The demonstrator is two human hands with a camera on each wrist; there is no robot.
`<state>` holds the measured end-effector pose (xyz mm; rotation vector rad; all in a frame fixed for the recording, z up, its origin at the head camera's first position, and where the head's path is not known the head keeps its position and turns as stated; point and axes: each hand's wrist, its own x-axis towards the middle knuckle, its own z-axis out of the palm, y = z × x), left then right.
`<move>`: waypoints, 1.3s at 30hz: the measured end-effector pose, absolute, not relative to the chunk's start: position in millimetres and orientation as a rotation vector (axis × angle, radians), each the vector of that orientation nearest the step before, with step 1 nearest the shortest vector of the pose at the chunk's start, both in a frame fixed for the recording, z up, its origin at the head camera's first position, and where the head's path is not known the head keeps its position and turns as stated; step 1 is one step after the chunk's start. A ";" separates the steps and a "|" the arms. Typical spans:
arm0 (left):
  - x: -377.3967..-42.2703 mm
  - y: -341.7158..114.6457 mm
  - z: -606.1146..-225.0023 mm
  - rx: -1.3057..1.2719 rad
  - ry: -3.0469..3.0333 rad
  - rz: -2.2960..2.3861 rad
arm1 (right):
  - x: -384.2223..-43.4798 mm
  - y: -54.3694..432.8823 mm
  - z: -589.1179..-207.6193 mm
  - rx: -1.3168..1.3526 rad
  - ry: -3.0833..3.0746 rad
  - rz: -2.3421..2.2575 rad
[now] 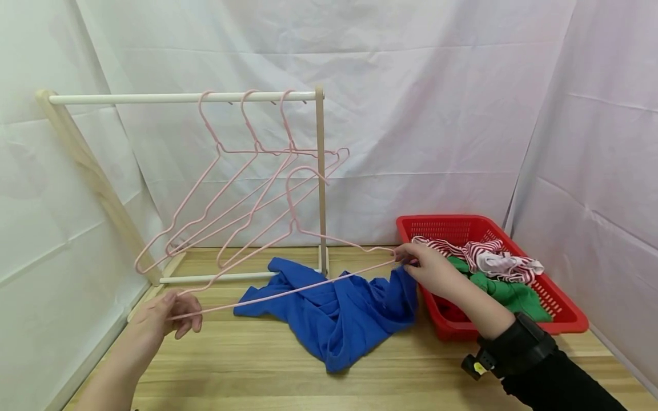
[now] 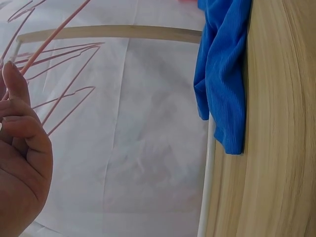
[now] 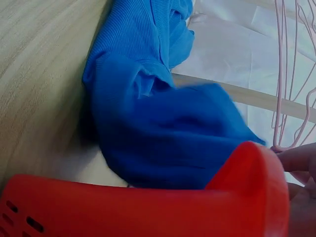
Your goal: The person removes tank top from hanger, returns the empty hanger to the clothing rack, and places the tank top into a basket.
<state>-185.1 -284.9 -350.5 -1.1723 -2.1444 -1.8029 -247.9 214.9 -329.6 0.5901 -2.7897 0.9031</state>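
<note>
A pink clothes hanger is held level over the table, its hook pointing up. My left hand grips its left end between thumb and fingers. At the other end, my right hand pinches the hanger's corner. A crumpled blue ribbed garment lies on the table below the hanger. Its right part is lifted to a point at the right fingertips, seemingly pinched along with the hanger, as the right wrist view shows the blue cloth drawn up to the fingers.
Behind on the left stands a wooden rack with a white rail, with several pink hangers on it. A red plastic basket at the right contains green and red-striped clothes. White cloth walls enclose the table.
</note>
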 end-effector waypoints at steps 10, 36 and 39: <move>-177.6 -283.1 -346.6 -1.048 -2.253 -1.749 | -244.0 213.0 -329.6 0.549 -2.737 1.006; -179.0 -254.5 -352.4 -0.800 -2.476 -1.464 | -233.1 228.9 -327.0 0.342 -2.523 1.333; -178.7 -247.7 -352.7 -0.629 -2.519 -1.152 | -230.2 229.2 -327.2 0.356 -2.506 1.319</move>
